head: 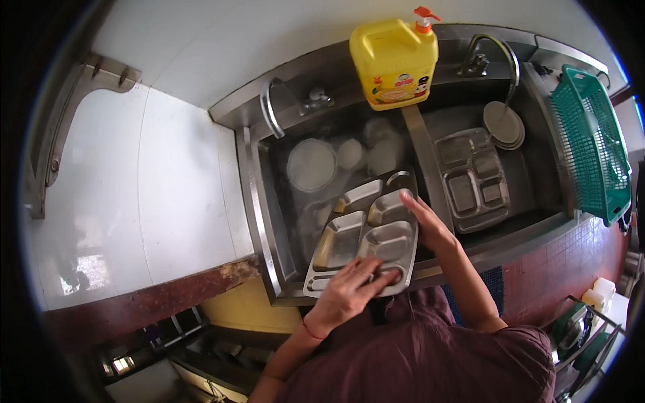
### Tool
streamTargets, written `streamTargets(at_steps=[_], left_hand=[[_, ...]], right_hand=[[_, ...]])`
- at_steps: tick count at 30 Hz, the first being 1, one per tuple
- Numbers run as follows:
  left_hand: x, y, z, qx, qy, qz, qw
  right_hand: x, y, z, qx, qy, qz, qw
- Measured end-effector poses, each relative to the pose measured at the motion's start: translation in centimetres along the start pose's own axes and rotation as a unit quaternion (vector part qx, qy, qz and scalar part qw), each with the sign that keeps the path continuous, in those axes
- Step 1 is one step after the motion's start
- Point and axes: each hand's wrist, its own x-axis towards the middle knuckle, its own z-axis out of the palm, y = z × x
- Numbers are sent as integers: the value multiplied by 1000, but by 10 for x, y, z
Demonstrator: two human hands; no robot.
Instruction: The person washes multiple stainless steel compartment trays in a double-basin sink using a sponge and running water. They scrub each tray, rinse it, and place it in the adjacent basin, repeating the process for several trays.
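Observation:
A steel compartment tray (pixel 388 242) is tilted over the near side of the left sink basin (pixel 274 211). My right hand (pixel 428 216) grips its right edge, the thumb on top and the other fingers hidden behind it. My left hand (pixel 347 289) lies on the tray's near compartments with bent fingers; whether something small is under them cannot be told. Yellowish liquid or residue shows in several compartments. Beyond the tray, a round plate (pixel 311 165) and smaller round dishes (pixel 351 154) lie in cloudy water.
Another compartment tray (pixel 473 181) and stacked small plates (pixel 504 123) lie in the right basin. A yellow pump jug (pixel 395 65) stands behind the divider, between a left faucet (pixel 272 108) and a right faucet (pixel 514 65). A green plastic basket (pixel 592 146) sits at the right.

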Motion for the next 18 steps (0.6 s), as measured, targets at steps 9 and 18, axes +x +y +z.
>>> streamTargets(at_steps=[9, 18], left_hand=[[51, 46, 53, 54, -64, 146, 986], [74, 53, 93, 30, -46, 91, 994]], right_hand=[[-123, -35, -67, -29, 140, -172, 975], [-163, -93, -234, -97, 235, -220, 942]])
